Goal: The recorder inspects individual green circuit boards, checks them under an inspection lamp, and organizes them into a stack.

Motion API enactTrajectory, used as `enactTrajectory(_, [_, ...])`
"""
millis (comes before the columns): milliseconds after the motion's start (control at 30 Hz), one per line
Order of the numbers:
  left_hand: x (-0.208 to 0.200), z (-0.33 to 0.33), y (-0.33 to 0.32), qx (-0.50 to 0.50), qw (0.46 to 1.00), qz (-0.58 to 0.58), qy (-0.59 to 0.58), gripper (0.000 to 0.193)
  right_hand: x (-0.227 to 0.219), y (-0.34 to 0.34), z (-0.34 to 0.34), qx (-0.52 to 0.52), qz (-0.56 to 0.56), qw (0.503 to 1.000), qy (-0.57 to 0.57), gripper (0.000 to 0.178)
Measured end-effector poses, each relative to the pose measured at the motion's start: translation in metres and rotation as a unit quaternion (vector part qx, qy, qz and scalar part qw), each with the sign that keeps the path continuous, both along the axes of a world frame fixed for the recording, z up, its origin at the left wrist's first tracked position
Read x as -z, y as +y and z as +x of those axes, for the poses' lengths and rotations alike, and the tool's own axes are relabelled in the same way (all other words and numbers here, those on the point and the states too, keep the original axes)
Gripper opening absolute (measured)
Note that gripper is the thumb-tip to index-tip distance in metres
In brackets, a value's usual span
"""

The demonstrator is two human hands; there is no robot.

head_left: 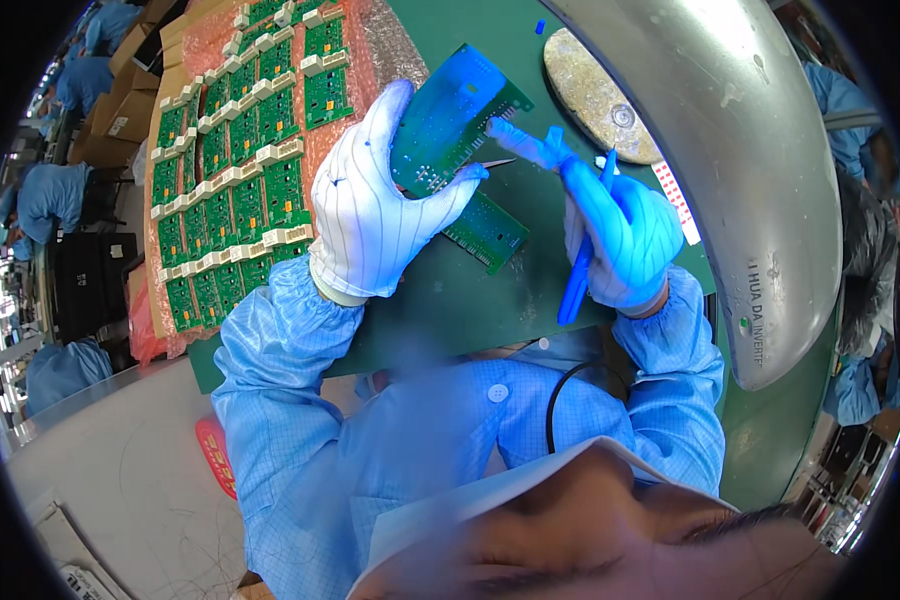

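Note:
My left hand [380, 195], in a white striped glove, is closed on the edge of a green circuit board [450, 110], tilted above the bench. A blue glow falls on its upper part. My right hand [620, 230], gloved with blue finger covers, grips a slim blue tool [578, 280] whose exact kind I cannot tell. Its covered index fingertip reaches to the board's right edge. Beside my left thumb, a thin pointed metal tip [500, 162] sticks out; what it belongs to is hidden. A second green board part [490, 235] shows below my left hand.
Rows of green boards with white connectors [235, 170] lie on pink bubble wrap [365, 75] at left. A large grey metal lamp housing [740, 150] hangs close on the right. Near it are a round stone-like disc [600, 95] and a red-and-white sheet [675, 195] on the green mat [450, 320].

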State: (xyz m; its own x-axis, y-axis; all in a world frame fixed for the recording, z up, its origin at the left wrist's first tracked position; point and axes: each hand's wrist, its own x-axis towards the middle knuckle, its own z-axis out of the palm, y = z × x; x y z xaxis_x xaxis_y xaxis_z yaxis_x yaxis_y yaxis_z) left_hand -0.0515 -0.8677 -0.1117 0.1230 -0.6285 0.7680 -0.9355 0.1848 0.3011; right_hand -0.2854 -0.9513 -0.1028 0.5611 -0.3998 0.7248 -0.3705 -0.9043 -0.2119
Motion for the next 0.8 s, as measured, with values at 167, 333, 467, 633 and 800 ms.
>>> enactTrajectory(167, [-0.0003,-0.0008,0.0014,-0.005,1.0,0.005,0.006,0.085,-0.0007,-0.0035,0.0002,-0.03,-0.009,1.0,-0.004,0.038])
enactTrajectory(333, [-0.0003,-0.0005,0.0061,0.006,0.998,0.051,0.038,0.088,0.0013,-0.0016,-0.0029,-0.013,-0.002,1.0,-0.005,0.035])
enactTrajectory(467, [0.0009,0.0005,0.0017,0.002,1.0,0.018,0.014,0.086,0.0031,-0.0007,-0.0042,0.005,0.004,1.0,-0.007,0.032])
enactTrajectory(633, [-0.0019,0.0005,0.0022,0.002,1.0,0.009,0.005,0.087,0.0037,-0.0048,-0.0039,-0.006,-0.068,0.996,-0.052,0.03])
enactTrajectory(800, [-0.0003,0.0019,0.0022,0.002,1.0,0.011,0.0,0.086,-0.0007,0.0025,-0.0008,-0.003,0.011,1.0,-0.01,0.03])
